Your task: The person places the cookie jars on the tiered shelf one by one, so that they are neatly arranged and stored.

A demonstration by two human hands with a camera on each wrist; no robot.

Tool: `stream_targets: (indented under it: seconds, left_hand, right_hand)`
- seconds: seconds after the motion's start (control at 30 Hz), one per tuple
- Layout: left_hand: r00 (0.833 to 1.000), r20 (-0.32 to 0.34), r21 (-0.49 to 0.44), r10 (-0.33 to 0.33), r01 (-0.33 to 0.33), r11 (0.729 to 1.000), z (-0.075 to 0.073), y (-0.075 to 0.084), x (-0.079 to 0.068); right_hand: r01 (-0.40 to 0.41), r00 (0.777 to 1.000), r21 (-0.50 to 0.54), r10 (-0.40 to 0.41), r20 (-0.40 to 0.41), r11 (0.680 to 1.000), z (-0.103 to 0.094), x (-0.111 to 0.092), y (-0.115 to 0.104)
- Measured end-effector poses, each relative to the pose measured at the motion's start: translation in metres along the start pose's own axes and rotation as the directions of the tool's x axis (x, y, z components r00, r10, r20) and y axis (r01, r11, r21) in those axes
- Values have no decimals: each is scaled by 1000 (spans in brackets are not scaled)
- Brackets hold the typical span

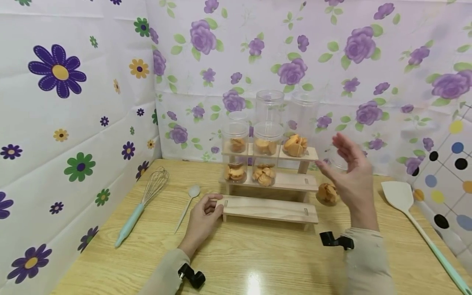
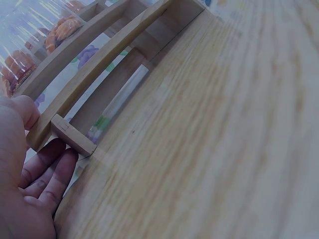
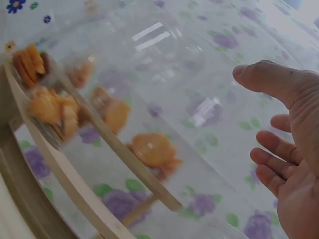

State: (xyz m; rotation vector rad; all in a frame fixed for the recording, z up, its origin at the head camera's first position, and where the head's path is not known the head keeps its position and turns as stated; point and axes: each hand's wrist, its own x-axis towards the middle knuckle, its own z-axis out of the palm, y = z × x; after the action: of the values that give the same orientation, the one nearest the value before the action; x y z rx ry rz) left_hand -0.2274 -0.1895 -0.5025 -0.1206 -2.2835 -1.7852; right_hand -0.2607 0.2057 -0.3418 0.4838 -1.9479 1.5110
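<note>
A three-step wooden display stand stands on the table. My left hand holds the left end of its lowest step, with the thumb over the board and the fingers curled at the leg. Clear jars with orange-brown cookies stand on the upper steps: three on the top one, among them a tall jar at its right end, and two on the middle one, with a jar on the right. Right of the stand, my right hand is raised with fingers apart and holds nothing. Behind it, partly hidden, is another cookie jar.
To the left lie a whisk with a pale green handle and a small spoon. A white spatula lies along the right side. Flowered cloth hangs close behind the stand.
</note>
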Motion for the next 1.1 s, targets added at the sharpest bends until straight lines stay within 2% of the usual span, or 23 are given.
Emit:
stream_targets:
  seconds: [0.23, 0.4, 0.5, 0.73, 0.97, 1.1]
  left_hand:
    - [1000, 6, 1, 0, 0, 1000, 0, 0, 0]
    - [1000, 12, 1, -9, 9, 1000, 0, 0, 0]
    - [1000, 11, 1, -11, 11, 1000, 0, -2, 0]
    - [1000, 7, 2, -8, 8, 1000, 0, -3, 0]
    - [1000, 12, -1, -10, 10, 1000, -1, -1, 0]
    - [1000, 14, -4, -6, 6, 1000, -2, 0, 0]
  right_hand:
    - [-95, 989, -102, 83, -119, 990, -38, -3, 23]
    - [-196, 971, -61, 185, -148, 979, -52, -10, 45]
    - [-240, 960, -18, 235, -150, 971, -54, -15, 61]
    - [-311, 944, -6, 308, -118, 950, -52, -24, 96]
    - [-349, 932, 1, 347, -105, 937, -46, -36, 125]
    - [-415, 906, 11, 414, -89, 910, -39, -44, 140]
